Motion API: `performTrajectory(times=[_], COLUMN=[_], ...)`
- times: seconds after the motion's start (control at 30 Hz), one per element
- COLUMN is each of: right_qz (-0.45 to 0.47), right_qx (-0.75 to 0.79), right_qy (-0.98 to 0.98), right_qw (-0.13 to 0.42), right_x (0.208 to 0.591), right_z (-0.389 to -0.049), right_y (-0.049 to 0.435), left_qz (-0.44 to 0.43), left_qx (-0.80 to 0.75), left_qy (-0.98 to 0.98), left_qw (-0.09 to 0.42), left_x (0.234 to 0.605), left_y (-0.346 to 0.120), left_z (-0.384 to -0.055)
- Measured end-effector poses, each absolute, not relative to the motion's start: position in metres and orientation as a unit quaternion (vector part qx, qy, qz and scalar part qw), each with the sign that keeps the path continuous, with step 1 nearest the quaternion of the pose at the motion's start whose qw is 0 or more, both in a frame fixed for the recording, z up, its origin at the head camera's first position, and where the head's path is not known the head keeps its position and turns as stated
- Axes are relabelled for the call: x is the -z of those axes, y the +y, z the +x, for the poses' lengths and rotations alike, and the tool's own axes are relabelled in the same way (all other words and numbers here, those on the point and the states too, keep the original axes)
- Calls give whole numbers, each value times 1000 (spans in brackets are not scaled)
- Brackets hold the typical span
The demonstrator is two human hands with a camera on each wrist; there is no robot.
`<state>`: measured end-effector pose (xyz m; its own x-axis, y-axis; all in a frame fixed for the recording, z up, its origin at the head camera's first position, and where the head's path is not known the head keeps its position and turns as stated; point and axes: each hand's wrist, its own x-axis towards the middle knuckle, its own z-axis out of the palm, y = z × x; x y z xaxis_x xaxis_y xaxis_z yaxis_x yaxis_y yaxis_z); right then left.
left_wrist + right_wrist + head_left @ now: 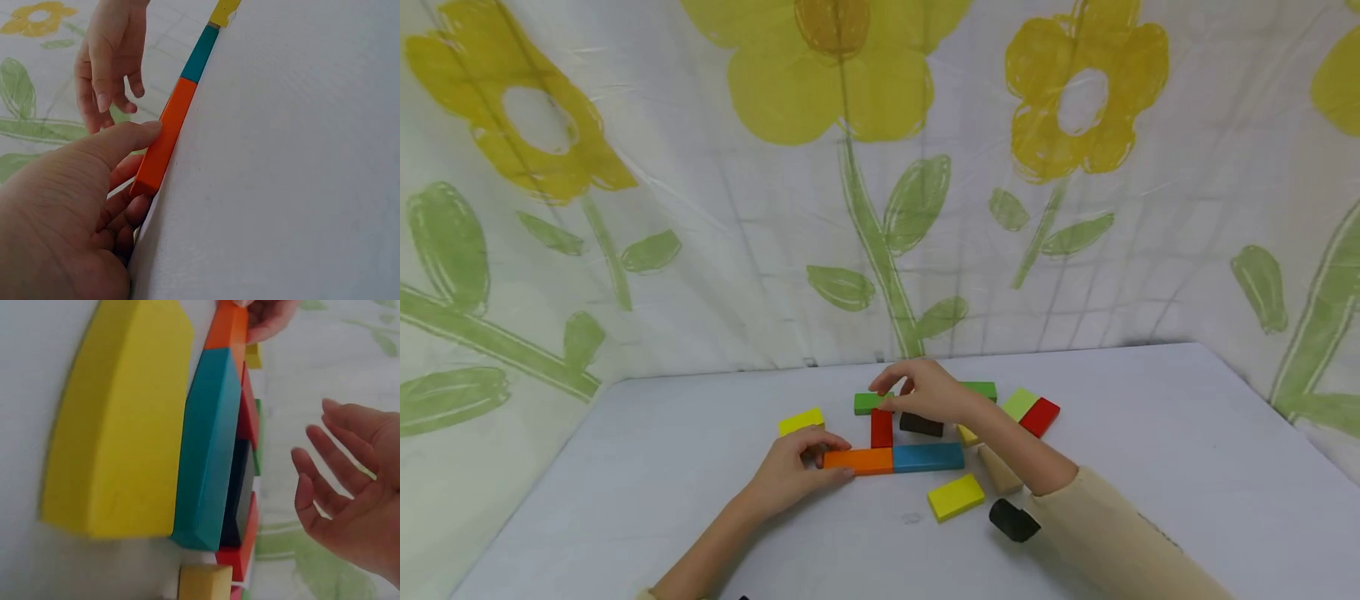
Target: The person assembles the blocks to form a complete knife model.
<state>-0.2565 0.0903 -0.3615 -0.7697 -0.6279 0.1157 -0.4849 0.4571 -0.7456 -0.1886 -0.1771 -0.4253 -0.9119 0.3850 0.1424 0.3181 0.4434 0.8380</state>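
Observation:
My left hand [788, 475] holds an orange block [867, 461] at its left end, thumb on the near side and fingers behind it. End to end with the orange block lies a blue block [928, 457], in one straight row. Behind the row, a red block [882, 428] points away toward a small green block [864, 404]. My right hand [931, 393] hovers over these, its fingers loosely bent; in the right wrist view nothing is between them. A dark block [921, 425] lies below that hand, right of the red one.
A yellow block [956, 497] and a wooden wedge [1000, 471] lie in front and to the right. Another yellow block [801, 421] sits behind my left hand. Light green [1020, 403], red [1040, 417] and green [979, 390] blocks lie beyond my right forearm. A flowered curtain [760, 250] hangs behind the white table [625, 500].

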Motion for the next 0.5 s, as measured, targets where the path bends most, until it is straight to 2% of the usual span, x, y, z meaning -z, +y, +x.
performTrajectory(times=[0.2, 0.5], right_qz=[-315, -323], right_qx=[415, 390], right_qy=[845, 852], right_qw=[117, 129], right_x=[370, 385], right_z=[-271, -288], right_y=[64, 32], left_qz=[207, 213], left_qx=[-498, -495], left_qy=[841, 842], left_qw=[27, 21], left_x=[426, 430], left_y=[-179, -179], left_z=[-188, -190])
